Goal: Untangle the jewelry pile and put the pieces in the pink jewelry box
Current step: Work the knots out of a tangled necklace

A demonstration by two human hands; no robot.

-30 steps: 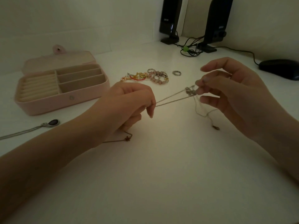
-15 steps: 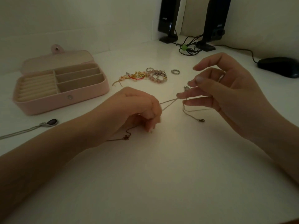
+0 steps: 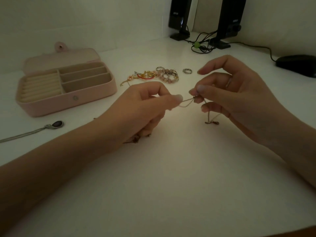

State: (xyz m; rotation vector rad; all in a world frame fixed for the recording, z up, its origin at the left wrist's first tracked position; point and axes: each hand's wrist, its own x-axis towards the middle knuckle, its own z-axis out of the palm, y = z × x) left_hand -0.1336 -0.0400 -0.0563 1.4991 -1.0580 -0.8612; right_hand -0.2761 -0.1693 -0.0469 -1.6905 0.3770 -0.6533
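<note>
The thin chain (image 3: 186, 102) is stretched in the air above the desk (image 3: 171, 168), between the two hands and in front of the person. It looks very light, limp and fine, so it probably gives no resistance and takes any shape; I judge it easy to kink or snap if somebody pulls hard on the tangled spot. The best places to hold it seem to be close on both sides of the small knot, with fingertips only.

Its free part runs almost level, from left to right, as two strands that make a narrow loop. A loose end hangs from the right side down to the desk, with a small clasp (image 3: 212, 122) at its tip.

The left hand (image 3: 143, 106) pinches the loop end between thumb and forefinger, a narrow grip, and more of the chain seems bunched under its palm. The right hand (image 3: 239, 93) pinches the knot with thumb and a fingertip, while its forefinger is lifted free.

Behind the hands lies the remaining jewelry pile (image 3: 153, 76) of beads and bracelets, with one ring (image 3: 187, 71) just beside it. The pink jewelry box (image 3: 68, 103) stands open to the left, its compartments showing no pieces. A pendant necklace (image 3: 54, 124) lies near the box.
</note>
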